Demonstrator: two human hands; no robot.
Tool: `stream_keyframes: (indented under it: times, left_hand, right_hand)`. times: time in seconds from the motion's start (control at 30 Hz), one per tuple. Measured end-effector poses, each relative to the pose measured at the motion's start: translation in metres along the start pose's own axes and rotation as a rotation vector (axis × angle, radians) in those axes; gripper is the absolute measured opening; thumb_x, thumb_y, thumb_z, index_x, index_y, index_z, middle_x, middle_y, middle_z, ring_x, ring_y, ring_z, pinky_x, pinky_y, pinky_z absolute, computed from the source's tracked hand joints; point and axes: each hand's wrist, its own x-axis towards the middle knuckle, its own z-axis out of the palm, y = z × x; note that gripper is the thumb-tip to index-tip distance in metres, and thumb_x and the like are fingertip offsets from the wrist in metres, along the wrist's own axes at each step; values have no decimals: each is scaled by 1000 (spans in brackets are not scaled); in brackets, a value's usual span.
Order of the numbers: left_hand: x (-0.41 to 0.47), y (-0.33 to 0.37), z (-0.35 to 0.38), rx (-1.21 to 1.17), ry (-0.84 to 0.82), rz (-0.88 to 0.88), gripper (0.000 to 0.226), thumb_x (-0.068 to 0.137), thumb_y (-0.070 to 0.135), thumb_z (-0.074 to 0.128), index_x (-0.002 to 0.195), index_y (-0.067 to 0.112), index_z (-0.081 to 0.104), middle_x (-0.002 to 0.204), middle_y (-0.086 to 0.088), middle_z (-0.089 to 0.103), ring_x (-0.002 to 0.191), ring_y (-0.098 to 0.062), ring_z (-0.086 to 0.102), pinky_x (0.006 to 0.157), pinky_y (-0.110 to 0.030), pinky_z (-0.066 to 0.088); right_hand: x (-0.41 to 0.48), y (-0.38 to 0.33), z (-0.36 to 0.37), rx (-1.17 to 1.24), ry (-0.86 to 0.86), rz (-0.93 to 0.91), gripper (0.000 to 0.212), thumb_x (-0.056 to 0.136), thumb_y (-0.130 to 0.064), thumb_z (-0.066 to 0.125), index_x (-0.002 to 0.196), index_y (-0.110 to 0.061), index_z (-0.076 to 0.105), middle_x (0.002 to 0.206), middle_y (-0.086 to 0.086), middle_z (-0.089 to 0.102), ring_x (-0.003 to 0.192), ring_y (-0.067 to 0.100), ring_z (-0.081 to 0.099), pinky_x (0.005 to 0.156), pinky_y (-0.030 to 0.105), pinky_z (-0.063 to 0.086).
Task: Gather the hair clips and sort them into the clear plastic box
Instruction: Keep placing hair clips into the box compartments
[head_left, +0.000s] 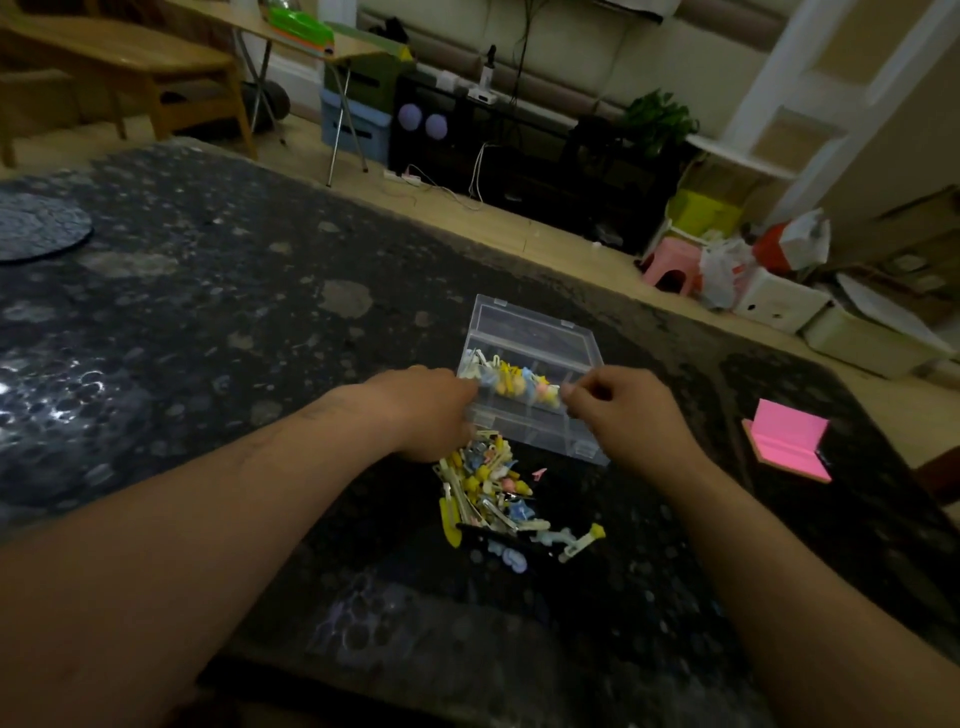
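Left hand (421, 410): in at the left wall of the clear plastic box (582, 448), and the fingers are tucked out of sight behind the hand, so I cannot tell whether they are loose, clenched or holding anything.
Right hand (631, 410): over the box's right side, fingers (587, 392) curled and pinched together (whether a clip sits between them is too small to tell).
Sorted clips (519, 387): a pastel row inside the box, lying right between the two sets of fingers.
Loose hair clips (488, 488): a tangled heap on the tabletop (260, 338), just under and behind the left fingers, touching the box's near wall.
Pink notepad (787, 441): well off to the outside of the right fingers, out of play.
Step in hand: likely seating clips in a compartment.
Doing it well: steady the box with one hand, feed single clips, lay them parallel so the row stays flat, and avoid dragging the tangled heap along.
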Motion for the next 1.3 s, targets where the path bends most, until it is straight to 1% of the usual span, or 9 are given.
stream_keyframes:
  times: [0.13, 0.23, 0.3, 0.47, 0.67, 0.83, 1.07, 1.2, 1.3]
  left_hand:
    - [1, 0, 3, 5, 19, -13, 51, 104, 48, 47, 150, 27, 38, 144, -9, 50, 129, -34, 49, 106, -50, 45]
    - [1, -1, 4, -15, 28, -16, 55, 104, 48, 47, 154, 29, 34, 147, -7, 49, 132, -32, 48, 108, -51, 44]
    - [2, -3, 4, -26, 32, -22, 55, 104, 48, 48, 154, 30, 34, 146, -5, 50, 130, -30, 49, 107, -51, 45]
    - [3, -4, 6, -27, 48, -10, 52, 103, 48, 49, 150, 29, 39, 142, -3, 51, 127, -28, 51, 105, -50, 46]
    - [4, -5, 5, -11, 38, -8, 53, 103, 49, 48, 151, 29, 38, 145, -4, 49, 130, -29, 49, 107, -51, 45]
    - [4, -4, 5, -11, 37, -5, 52, 104, 48, 48, 152, 28, 39, 145, -4, 49, 130, -31, 49, 106, -49, 46]
    - [4, -4, 3, -24, 39, 4, 51, 103, 50, 47, 150, 28, 40, 142, -4, 51, 129, -30, 49, 105, -49, 46]
    - [5, -5, 1, -40, 28, 3, 51, 103, 48, 48, 150, 28, 40, 142, -4, 51, 130, -31, 49, 105, -49, 46]
    - [5, -5, 0, -31, 27, 4, 52, 103, 49, 47, 150, 27, 40, 142, -5, 51, 129, -30, 50, 105, -48, 46]
  right_hand:
    - [-32, -5, 14, -61, -201, -157, 8, 104, -33, 66, 104, -29, 74, 92, -14, 70, 78, -3, 64, 72, 20, 50]
    - [-36, -8, 26, -158, -249, -270, 25, 102, -28, 67, 126, -33, 70, 112, -16, 65, 94, 0, 60, 79, 19, 49]
    - [-35, -11, 30, -208, -278, -356, 35, 100, -30, 69, 134, -36, 65, 114, -15, 58, 96, 2, 55, 83, 23, 51]
    - [-33, -11, 35, -291, -291, -444, 24, 97, -35, 71, 121, -35, 69, 114, -14, 56, 104, 6, 55, 88, 34, 56]
    - [-28, -5, 26, -277, -264, -403, 14, 93, -44, 75, 100, -34, 69, 102, -13, 60, 93, 6, 58, 81, 36, 56]
    - [-27, -4, 19, -199, -243, -358, 5, 98, -40, 72, 98, -35, 70, 99, -14, 60, 91, 3, 58, 78, 31, 52]
    - [-6, 6, -1, 33, -3, -87, 1, 101, -30, 71, 101, -29, 70, 94, -13, 69, 86, 0, 64, 70, 19, 46]
    - [33, 17, -15, 16, 100, 51, 6, 100, -29, 73, 99, -23, 71, 94, -6, 70, 83, 7, 64, 69, 26, 50]
    - [66, 21, -15, -134, 42, 99, 11, 98, -32, 75, 96, -21, 72, 93, -2, 71, 79, 12, 64, 69, 33, 52]
